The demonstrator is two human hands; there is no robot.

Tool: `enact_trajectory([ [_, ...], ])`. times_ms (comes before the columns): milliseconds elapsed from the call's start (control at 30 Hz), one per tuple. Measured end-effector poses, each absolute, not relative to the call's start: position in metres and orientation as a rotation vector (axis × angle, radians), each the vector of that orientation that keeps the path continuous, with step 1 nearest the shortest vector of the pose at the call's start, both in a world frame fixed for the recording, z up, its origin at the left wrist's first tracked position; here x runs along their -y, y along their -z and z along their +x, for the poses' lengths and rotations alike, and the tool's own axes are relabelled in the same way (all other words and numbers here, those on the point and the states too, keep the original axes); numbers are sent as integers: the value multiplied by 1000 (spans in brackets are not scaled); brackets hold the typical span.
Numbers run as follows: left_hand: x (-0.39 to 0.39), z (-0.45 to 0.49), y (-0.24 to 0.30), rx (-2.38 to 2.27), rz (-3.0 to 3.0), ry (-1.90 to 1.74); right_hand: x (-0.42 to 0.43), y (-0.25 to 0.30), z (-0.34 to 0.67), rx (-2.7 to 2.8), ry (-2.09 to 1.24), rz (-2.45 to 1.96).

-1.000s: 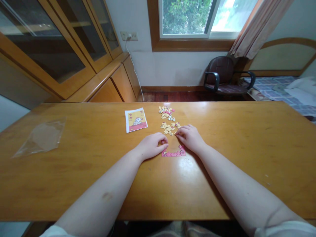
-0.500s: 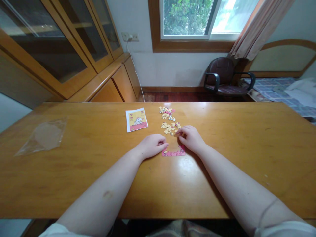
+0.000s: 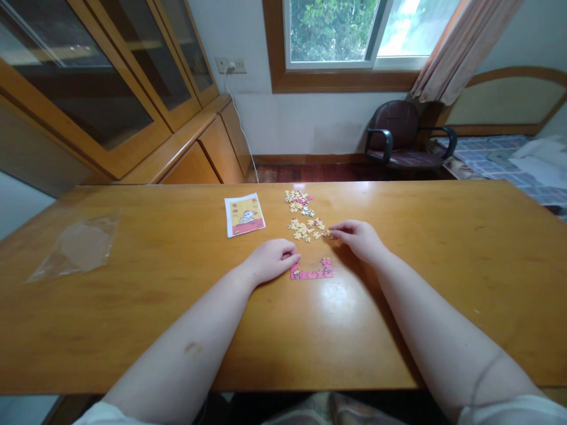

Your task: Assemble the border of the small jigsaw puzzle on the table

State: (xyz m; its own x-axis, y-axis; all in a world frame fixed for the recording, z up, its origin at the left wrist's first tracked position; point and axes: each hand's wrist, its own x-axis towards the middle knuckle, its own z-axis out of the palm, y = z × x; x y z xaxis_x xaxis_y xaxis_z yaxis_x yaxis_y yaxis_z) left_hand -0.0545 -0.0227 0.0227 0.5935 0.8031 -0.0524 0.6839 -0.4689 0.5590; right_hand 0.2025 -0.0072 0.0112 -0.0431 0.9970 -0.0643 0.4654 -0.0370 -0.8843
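My left hand point(image 3: 273, 260) rests on the table with its fingers curled, the thumb tip at the upper left end of a partly joined jigsaw puzzle point(image 3: 313, 274). Whether anything is inside its fingers is hidden. The joined puzzle is a pink U-shaped strip, open toward the far side. My right hand point(image 3: 358, 237) is closed in a pinch on a small yellowish puzzle piece point(image 3: 328, 234), at the right edge of a loose cluster of puzzle pieces point(image 3: 301, 229). Beyond it lies a second pile of yellow, pink and white pieces point(image 3: 297, 200).
A picture card point(image 3: 245, 216) with a white animal on yellow and pink lies left of the piles. A clear plastic bag point(image 3: 77, 245) is flat on the table's left. Past the wooden table point(image 3: 420, 218) stand a cabinet point(image 3: 177, 159), an armchair point(image 3: 396, 133) and a bed point(image 3: 487, 156).
My right hand has moved right and slightly away, off the top right of the joined strip to the cluster's right edge. The strip's right end now shows fully. My left hand has barely moved.
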Motion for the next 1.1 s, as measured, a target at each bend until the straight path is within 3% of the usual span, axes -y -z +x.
enact_trajectory([
  [267, 23, -54, -24, -1170, 2298, -262, 3, -19, 217, 1632, -1026, -1580],
  [533, 22, -55, -21, -1163, 2300, -277, 11, -12, 205, 1830, -1370, -1403],
  [1100, 21, -54, -22, -1167, 2296, -250, 13, -14, 198, 2073, -1220, -1401],
])
